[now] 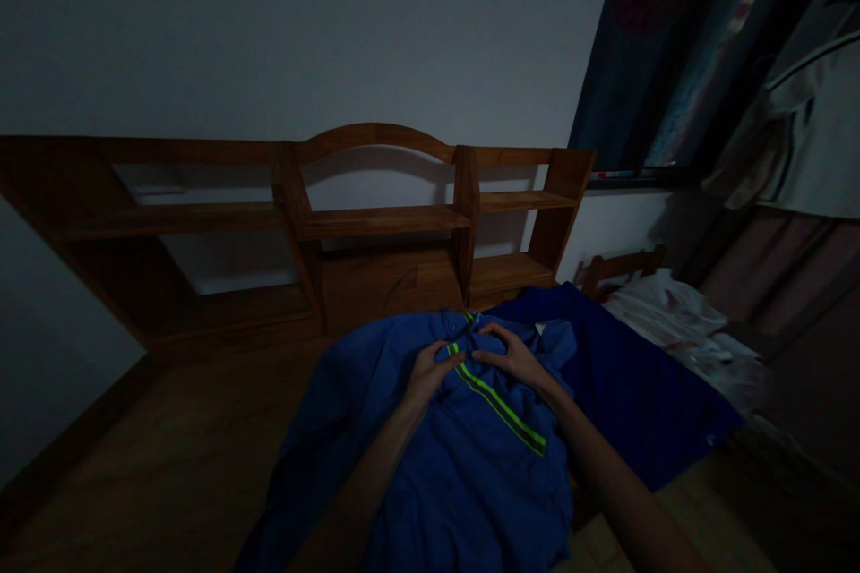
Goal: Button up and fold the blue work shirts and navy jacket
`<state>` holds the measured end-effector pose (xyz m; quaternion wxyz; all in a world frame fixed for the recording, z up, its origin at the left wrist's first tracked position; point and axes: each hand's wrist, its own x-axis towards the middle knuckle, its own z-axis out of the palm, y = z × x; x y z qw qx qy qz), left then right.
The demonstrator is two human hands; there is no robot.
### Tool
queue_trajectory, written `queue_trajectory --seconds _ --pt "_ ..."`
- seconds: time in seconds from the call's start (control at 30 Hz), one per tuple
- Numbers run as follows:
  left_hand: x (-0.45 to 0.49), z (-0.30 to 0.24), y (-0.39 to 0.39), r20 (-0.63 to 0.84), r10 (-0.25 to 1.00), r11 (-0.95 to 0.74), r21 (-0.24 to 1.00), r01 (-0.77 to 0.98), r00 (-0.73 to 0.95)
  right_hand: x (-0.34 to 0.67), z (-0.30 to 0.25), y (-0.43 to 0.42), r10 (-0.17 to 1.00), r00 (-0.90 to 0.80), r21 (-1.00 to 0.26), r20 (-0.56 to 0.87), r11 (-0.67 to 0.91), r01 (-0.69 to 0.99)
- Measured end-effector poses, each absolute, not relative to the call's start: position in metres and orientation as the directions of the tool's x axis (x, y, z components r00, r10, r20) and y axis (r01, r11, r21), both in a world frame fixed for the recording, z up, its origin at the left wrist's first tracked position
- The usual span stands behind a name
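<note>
A blue jacket point(417, 430) with a bright yellow-green and grey stripe point(503, 407) lies spread before me. My left hand point(430, 369) pinches its cloth near the upper end of the stripe. Just to the right, my right hand point(509, 354) grips the same jacket, thumb and fingers curled on a fold of the fabric. The two thumb tips nearly meet. What exactly lies between the fingertips is too dark and small to make out, though cloth bunches around them.
Darker blue cloth point(624, 376) lies to the right of the jacket. Behind stands a wooden shelf unit point(382, 222) against the wall. White plastic bags point(672, 309) rest by a wooden chair back point(622, 265). A pale shirt point(823, 130) hangs at far right, near a dark window point(662, 63).
</note>
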<state>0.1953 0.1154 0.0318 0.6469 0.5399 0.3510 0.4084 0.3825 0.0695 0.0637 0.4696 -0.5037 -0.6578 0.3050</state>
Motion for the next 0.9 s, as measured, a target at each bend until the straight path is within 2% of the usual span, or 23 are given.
queue_trajectory --seconds 0.1,0.23,0.47,0.9 --pt "0.196 0.034 0.113 0.006 0.902 0.066 0.986 -0.15 0.432 0.381 0.061 0.07 0.957 -0.098 -0.879 0.272 0.288 0.38" --pt "0.196 0.035 0.111 0.031 0.872 0.07 0.98 -0.187 0.488 0.385 0.056 0.07 0.971 -0.067 -0.898 0.228 0.236 0.371" --pt "0.195 0.037 0.107 0.063 0.839 0.103 0.958 -0.269 0.541 0.391 0.054 0.072 0.988 -0.057 -0.961 0.145 0.154 0.229" --pt "0.194 0.039 0.105 -0.002 0.829 0.162 0.958 -0.237 0.559 0.39 0.055 0.07 0.994 -0.067 -0.992 0.088 0.094 0.084"
